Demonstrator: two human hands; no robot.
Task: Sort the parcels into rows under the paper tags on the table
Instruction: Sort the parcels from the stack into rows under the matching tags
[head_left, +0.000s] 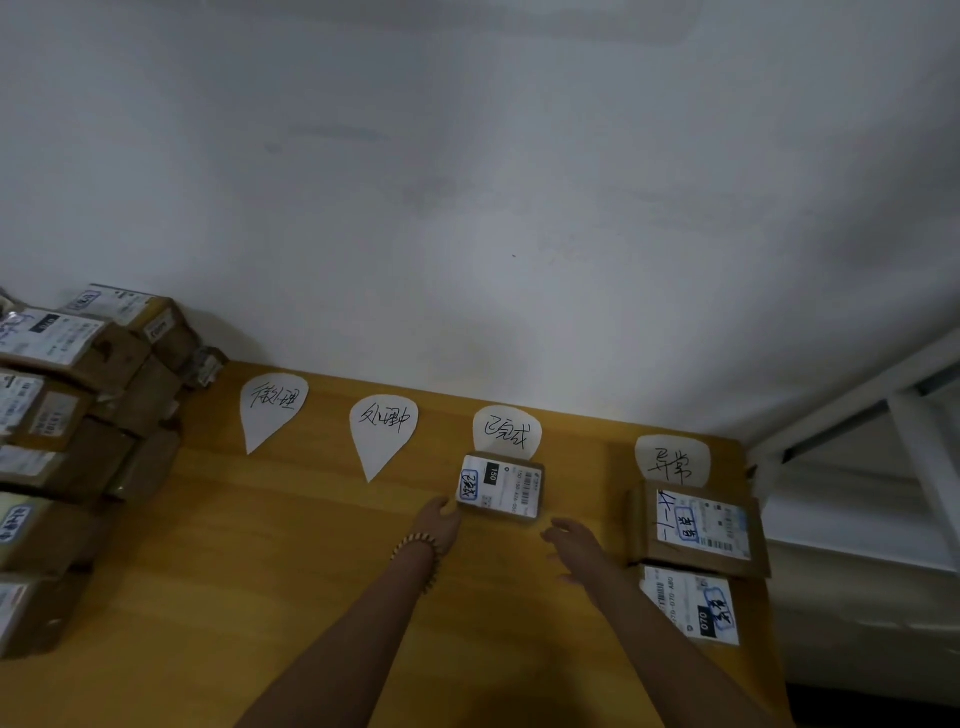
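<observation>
The small brown cardboard parcel with a white label (498, 491) lies near the far edge of the yellow wooden table (260, 571). It sits right under the third white paper tag (506, 434), so it starts that row. Our left hand (441, 514) touches its near left corner, maybe to set it straight. We cannot tell if the fingers curl round it. Our right hand (571, 545) is wide and holds nothing, a little apart from the parcel.

By the right edge, a bigger brown parcel (701, 530) and a white-labelled parcel (691, 608) make a row under the fourth paper tag (672, 462). The first tag (272, 410) and second tag (383, 436) have no parcels yet. At the left edge a pile of brown boxes (62, 415) waits, so we think much sorting is left.
</observation>
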